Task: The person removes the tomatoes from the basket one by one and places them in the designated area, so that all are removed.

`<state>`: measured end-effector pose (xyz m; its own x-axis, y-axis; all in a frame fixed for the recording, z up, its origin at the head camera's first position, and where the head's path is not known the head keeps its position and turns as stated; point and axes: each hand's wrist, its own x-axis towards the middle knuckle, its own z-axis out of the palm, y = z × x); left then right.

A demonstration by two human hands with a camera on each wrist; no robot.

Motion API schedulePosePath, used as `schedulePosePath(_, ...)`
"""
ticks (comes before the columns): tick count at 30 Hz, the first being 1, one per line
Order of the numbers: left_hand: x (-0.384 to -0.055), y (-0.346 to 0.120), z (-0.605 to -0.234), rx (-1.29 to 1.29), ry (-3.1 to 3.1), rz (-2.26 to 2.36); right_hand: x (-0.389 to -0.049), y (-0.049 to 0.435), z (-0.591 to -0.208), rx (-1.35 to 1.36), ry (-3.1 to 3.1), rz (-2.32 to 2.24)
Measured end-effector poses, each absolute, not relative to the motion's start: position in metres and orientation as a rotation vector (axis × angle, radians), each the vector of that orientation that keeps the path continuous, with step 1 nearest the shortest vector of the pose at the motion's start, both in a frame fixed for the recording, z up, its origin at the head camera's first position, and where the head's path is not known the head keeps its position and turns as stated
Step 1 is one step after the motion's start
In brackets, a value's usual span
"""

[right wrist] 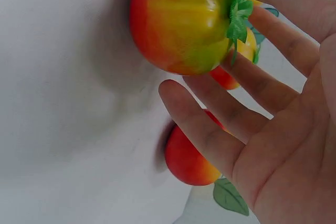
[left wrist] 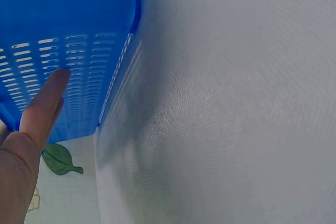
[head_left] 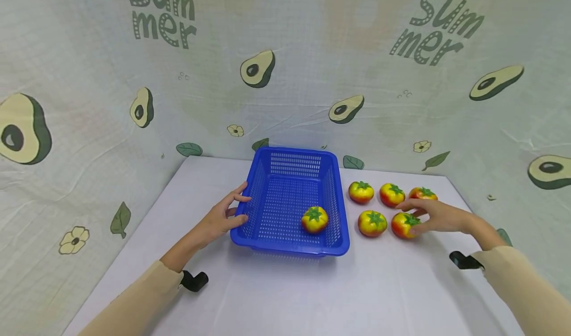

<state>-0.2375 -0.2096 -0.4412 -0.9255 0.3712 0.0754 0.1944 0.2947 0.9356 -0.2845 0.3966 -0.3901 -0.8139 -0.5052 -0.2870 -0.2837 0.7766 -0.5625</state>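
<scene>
A blue plastic basket [head_left: 290,250] with slotted walls stands mid-table, holding one red-and-yellow toy tomato [head_left: 314,220] near its front right corner. My left hand [head_left: 218,220] grips the basket's left rim, thumb and some fingers over the edge. Other fingers [left wrist: 44,106] lie along the outer wall in the left wrist view; the thumb is hidden there. To the right, my right hand [head_left: 439,217] is around the nearest right toy tomato [right wrist: 181,22], which rests on the table. Its fingers are spread and loosely bent beside the fruit; firm contact cannot be made out.
Beside the basket sit more toy tomatoes: one at front [head_left: 372,223], then a back row of a left one [head_left: 361,192], a middle one [head_left: 392,195] and a right one [head_left: 423,193] partly behind my hand. A printed cloth [head_left: 303,78] hangs behind the white table [head_left: 285,301].
</scene>
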Motion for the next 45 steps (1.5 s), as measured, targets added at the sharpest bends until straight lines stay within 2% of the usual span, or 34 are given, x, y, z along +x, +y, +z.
schedulePosePath(21, -0.238, -0.209, -0.444, 0.521, 2.369, 1.685, -0.273, 0.383, -0.347, -0.71, 2.689, -0.708)
schedulePosePath(37, -0.238, -0.21, -0.442, 0.532, 2.411, 1.68, -0.282, 0.316, -0.312, -0.958, 2.674, -0.781)
schedulePosePath(45, -0.238, -0.209, -0.442, 0.53, 2.422, 1.677, -0.291, 0.286, -0.305, -1.001, 2.643, -0.779)
